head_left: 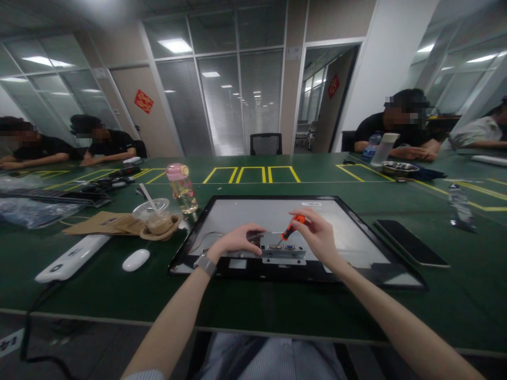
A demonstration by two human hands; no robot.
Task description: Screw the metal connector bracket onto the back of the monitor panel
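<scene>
A flat display panel [336, 221] with a black frame and pale back lies on the green table before me. On its near part sits a small metal bracket [284, 254] with a circuit board and connectors. My right hand [317, 232] is closed around the handle of an orange-and-black screwdriver [293, 227], its shaft slanting down to the bracket. My left hand [237, 240], a watch on its wrist, curls its thumb and fingers around the bracket's left end. A dark part shows between those fingers, partly hidden. Whether the screwdriver tip meets a screw is too small to tell.
Left of the panel are a pink-lidded bottle [182, 190], an iced drink cup [154, 211], a white oval case [135, 260] and a white power strip [73, 258]. A black phone-like slab [410, 243] lies at right. Several people sit around the table.
</scene>
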